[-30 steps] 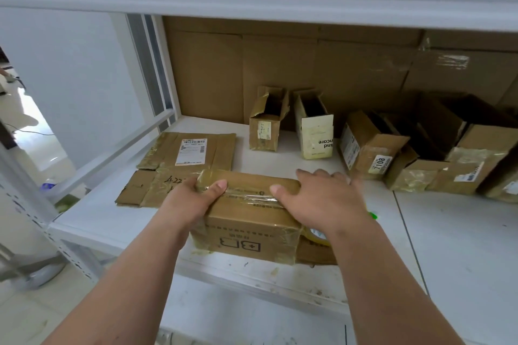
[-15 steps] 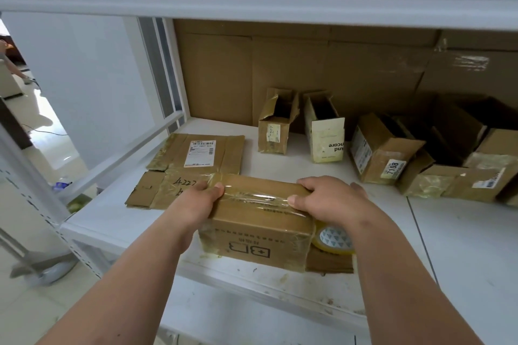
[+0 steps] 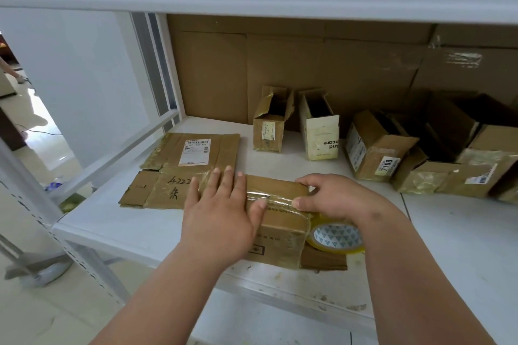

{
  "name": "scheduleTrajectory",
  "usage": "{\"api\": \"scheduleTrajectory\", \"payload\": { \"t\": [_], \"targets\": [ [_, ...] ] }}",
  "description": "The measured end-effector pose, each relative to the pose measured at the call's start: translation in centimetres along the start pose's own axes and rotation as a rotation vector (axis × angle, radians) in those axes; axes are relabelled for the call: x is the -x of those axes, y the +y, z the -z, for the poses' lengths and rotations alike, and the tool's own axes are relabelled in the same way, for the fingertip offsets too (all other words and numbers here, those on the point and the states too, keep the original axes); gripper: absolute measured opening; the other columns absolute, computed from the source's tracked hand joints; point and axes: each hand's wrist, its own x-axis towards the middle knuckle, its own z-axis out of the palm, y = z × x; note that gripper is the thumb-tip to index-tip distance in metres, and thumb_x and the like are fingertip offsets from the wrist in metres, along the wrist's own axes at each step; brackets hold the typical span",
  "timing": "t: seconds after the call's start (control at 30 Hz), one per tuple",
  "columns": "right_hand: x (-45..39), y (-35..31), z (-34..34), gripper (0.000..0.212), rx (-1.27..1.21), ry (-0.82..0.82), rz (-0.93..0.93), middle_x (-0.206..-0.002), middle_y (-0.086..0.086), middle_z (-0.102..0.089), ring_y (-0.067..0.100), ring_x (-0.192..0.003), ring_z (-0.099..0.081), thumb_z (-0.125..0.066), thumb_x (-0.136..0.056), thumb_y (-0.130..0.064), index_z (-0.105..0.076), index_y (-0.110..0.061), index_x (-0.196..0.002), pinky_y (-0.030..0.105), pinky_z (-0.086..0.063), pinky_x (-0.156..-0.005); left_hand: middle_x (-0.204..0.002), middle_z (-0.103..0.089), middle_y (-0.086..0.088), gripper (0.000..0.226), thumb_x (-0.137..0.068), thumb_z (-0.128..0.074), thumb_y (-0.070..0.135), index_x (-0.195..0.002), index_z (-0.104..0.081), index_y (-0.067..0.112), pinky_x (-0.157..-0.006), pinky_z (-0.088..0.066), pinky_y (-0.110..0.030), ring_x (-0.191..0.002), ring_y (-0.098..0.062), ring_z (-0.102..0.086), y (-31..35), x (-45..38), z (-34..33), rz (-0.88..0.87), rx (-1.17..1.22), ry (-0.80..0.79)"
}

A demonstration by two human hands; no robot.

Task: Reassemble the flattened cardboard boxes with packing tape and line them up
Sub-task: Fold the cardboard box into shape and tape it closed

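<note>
Two bare arms of yours reach forward over the front edge of the white shelf (image 3: 145, 232), whose back is lined with big sheets of brown cardboard (image 3: 294, 70). Along the rear, from middle to right, stand reassembled boxes (image 3: 372, 148) in a loose row, most with their open sides showing. On the left lies a flattened box (image 3: 182, 173), bearing a shipping label and handwriting, flat on the shelf. Just right of it, near the front edge, sits the small box (image 3: 280, 221) you are working on, a strip of clear tape running across its top. Your left hand (image 3: 221, 213) lies palm down on that box, fingers straight and spread, the thumb reaching along the tape. Your right hand (image 3: 333, 196) is curled at the box's right end, thumb and fingers pinching the tape where it meets the top edge. Below that wrist, the tape roll (image 3: 336, 238) rests beside the box's right side.
</note>
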Motion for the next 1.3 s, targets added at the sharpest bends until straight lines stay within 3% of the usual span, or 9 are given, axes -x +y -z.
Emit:
{"api": "scheduleTrajectory", "payload": {
  "t": [0.23,0.47,0.63,0.73,0.83,0.93,1.07,1.17,1.3],
  "targets": [
    [1.3,2.2,-0.7,0.068,-0.051,0.153,-0.039,-0.145,-0.004,-0.049,0.019,-0.127,-0.05,-0.067,-0.079,-0.064,-0.05,-0.039,-0.139,0.038,-0.044,-0.102,-0.164,0.019,0.004,0.125,-0.058,-0.006,0.097,-0.155,0.017,0.022,-0.123,0.004,-0.048,-0.15,-0.016,0.02,-0.4,0.1,1.1,-0.041,-0.053,-0.204],
    [2.5,5.4,-0.2,0.022,-0.371,0.118,-0.007,-0.107,-0.003,-0.069,0.015,-0.096,-0.064,-0.065,-0.083,-0.018,-0.07,-0.03,-0.101,0.035,-0.055,-0.081,-0.165,0.011,0.01,0.095,-0.066,0.004,0.092,-0.151,0.004,0.051,-0.119,0.013,-0.046,-0.15,-0.017,0.019,-0.1,1.3,-0.1,-0.127,-0.054,-0.014],
    [4.4,7.4,-0.8,0.016,-0.591,0.044,0.06,-0.092,0.006,-0.076,0.027,-0.089,-0.072,-0.067,-0.087,-0.011,-0.074,-0.017,-0.101,0.044,-0.056,-0.083,-0.156,-0.025,0.013,0.054,-0.095,-0.02,0.058,-0.148,-0.029,0.053,-0.109,-0.018,-0.044,-0.135,-0.022,-0.02,0.9,1.4,-0.4,-0.15,0.064,0.116],
    [5.2,7.7,-1.9,0.023,-0.739,0.049,0.095,-0.096,0.008,-0.076,0.031,-0.094,-0.071,-0.071,-0.081,-0.013,-0.073,-0.016,-0.103,0.047,-0.055,-0.088,-0.159,-0.024,0.009,0.05,-0.101,-0.028,0.037,-0.15,-0.031,0.046,-0.119,-0.023,-0.042,-0.142,-0.027,-0.019,2.1,0.8,0.0,-0.212,0.17,0.063],
    [5.6,7.7,-2.7,0.04,-0.876,0.033,0.13,-0.101,0.011,-0.075,0.033,-0.098,-0.071,-0.065,-0.067,-0.02,-0.072,-0.017,-0.106,0.053,-0.053,-0.094,-0.164,-0.009,0.009,0.056,-0.096,-0.029,0.056,-0.151,-0.023,0.048,-0.123,-0.01,-0.04,-0.152,-0.026,-0.001,3.4,0.7,0.0,-0.217,0.279,-0.104],
    [5.9,7.4,-3.5,0.026,-0.939,0.042,0.177,-0.103,0.007,-0.076,0.027,-0.099,-0.071,-0.067,-0.086,-0.011,-0.069,-0.021,-0.11,0.049,-0.054,-0.095,-0.164,-0.005,0.01,0.07,-0.086,-0.043,0.073,-0.149,-0.021,0.054,-0.123,-0.014,-0.047,-0.152,-0.03,0.001,3.1,0.4,-1.0,-0.235,0.304,-0.118],
    [5.9,6.7,-5.5,0.041,-0.97,0.087,0.205,-0.09,-0.015,-0.075,0.006,-0.091,-0.071,-0.062,-0.094,-0.008,-0.055,-0.03,-0.128,0.024,-0.056,-0.084,-0.16,-0.026,0.0,0.054,-0.095,-0.06,0.03,-0.144,-0.044,0.045,-0.118,-0.021,-0.046,-0.144,-0.035,-0.02,1.7,-0.5,-2.0,-0.2,0.336,0.128],
    [6.0,6.4,-7.4,0.052,-0.92,0.053,0.208,-0.086,-0.014,-0.073,0.001,-0.09,-0.068,-0.061,-0.096,-0.013,-0.042,-0.03,-0.141,0.018,-0.05,-0.082,-0.145,-0.048,-0.013,0.064,-0.083,-0.065,-0.005,-0.135,-0.06,0.032,-0.108,-0.034,-0.053,-0.128,-0.044,-0.037,1.3,-0.6,-3.5,-0.254,0.342,0.286],
    [6.2,6.2,-9.1,0.028,-0.919,-0.008,0.2,-0.11,-0.003,-0.073,0.008,-0.101,-0.068,-0.057,-0.098,-0.015,-0.059,-0.022,-0.125,0.023,-0.051,-0.088,-0.145,-0.049,-0.011,0.059,-0.085,-0.062,0.002,-0.137,-0.059,0.03,-0.112,-0.029,-0.048,-0.133,-0.041,-0.035,0.8,-0.9,-4.1,-0.262,0.347,0.268]
  ]
}}
